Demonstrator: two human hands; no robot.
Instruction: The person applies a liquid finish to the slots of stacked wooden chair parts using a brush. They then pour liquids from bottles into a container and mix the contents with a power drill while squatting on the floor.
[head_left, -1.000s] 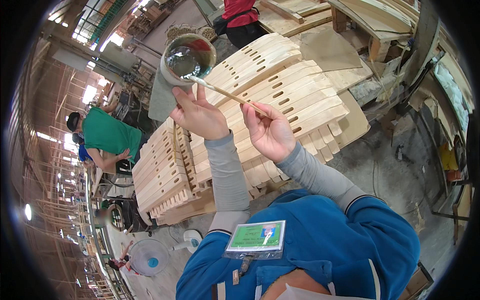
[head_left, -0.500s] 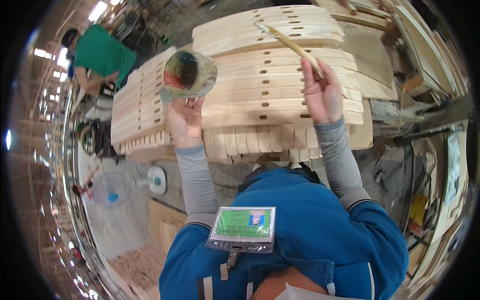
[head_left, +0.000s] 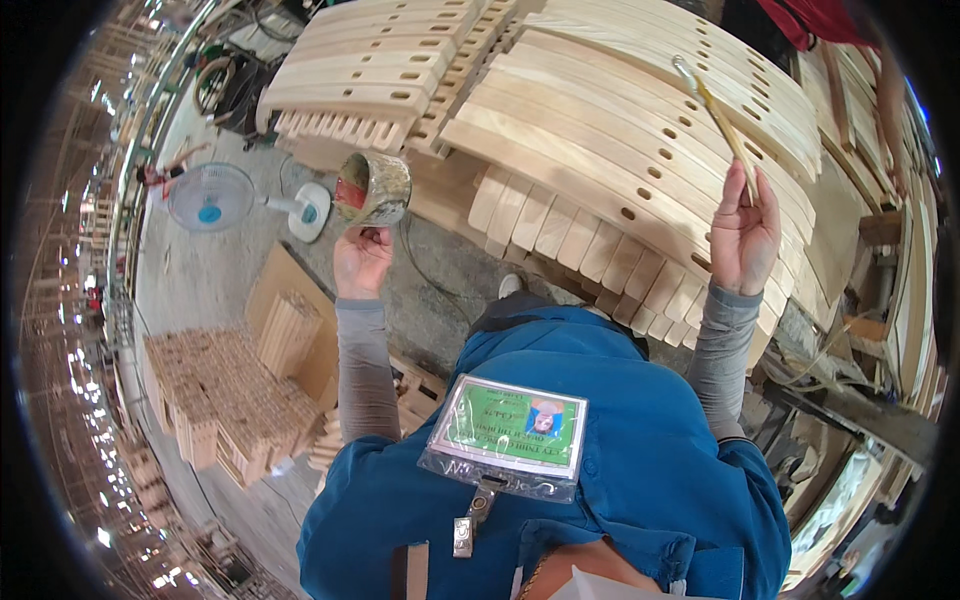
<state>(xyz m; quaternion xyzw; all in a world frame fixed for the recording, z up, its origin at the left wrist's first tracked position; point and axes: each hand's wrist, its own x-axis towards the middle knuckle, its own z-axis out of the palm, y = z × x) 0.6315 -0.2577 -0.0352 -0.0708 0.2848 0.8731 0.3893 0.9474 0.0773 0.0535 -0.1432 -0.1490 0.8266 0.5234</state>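
Note:
My left hand (head_left: 362, 258) grips a round, stained metal can (head_left: 373, 188) and holds it up at chest height, its open mouth facing left. My right hand (head_left: 743, 236) is closed on the handle of a long thin wooden brush (head_left: 717, 115), which points up and to the left over the wood. Below both hands lies a big stack of curved pale wooden slats with slots (head_left: 640, 150). The can hangs beside the stack's near left edge, and the brush tip is above the upper slats without touching them.
A second stack of slotted slats (head_left: 370, 70) lies to the upper left. A small electric fan (head_left: 212, 198) stands on the concrete floor at left, near piles of small wooden blocks (head_left: 225, 395). Another person in red (head_left: 815, 20) stands at the top right. More timber is stacked along the right.
The view has swung round, so the slat stack now sits further right. My hands have moved apart, the can going left and the brush lifted to the right.

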